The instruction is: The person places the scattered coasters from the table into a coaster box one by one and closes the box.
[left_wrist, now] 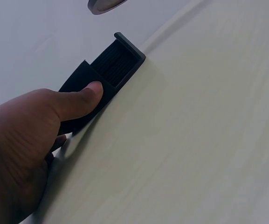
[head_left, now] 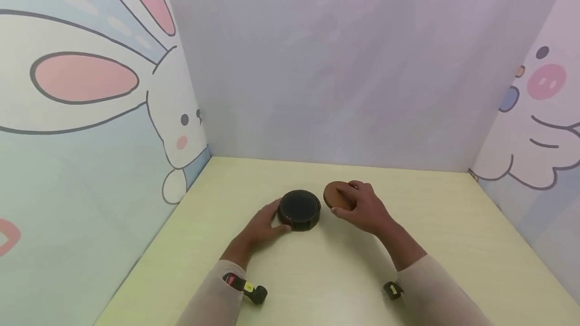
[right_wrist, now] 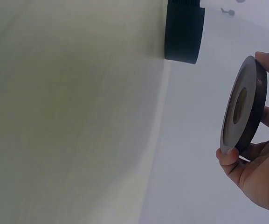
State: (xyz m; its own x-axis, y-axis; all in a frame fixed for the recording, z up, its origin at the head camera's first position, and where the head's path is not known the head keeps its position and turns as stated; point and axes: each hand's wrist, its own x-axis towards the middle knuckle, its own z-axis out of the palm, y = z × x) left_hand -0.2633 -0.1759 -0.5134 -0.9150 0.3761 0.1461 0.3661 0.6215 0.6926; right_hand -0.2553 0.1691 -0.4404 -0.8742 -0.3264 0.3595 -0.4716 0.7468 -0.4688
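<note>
A round black coaster holder (head_left: 299, 210) sits on the table, with thin stacked layers showing through the gap in its side wall (left_wrist: 118, 63). My left hand (head_left: 264, 224) grips its left side, the thumb (left_wrist: 85, 98) pressed on the near wall; the other fingers are partly hidden. To the right of the holder and raised above the table, my right hand (head_left: 366, 209) holds a round brown coaster (head_left: 336, 196) by its edge. In the right wrist view the coaster's underside (right_wrist: 239, 105) shows a raised rim and a round patch in the middle.
The pale yellow table (head_left: 317, 275) runs back to a plain light wall (head_left: 335, 64). Side walls with a cartoon rabbit (head_left: 174, 125) on the left and a pig-like figure (head_left: 534, 125) on the right enclose it. Black straps with small devices (head_left: 246, 288) sit on both forearms.
</note>
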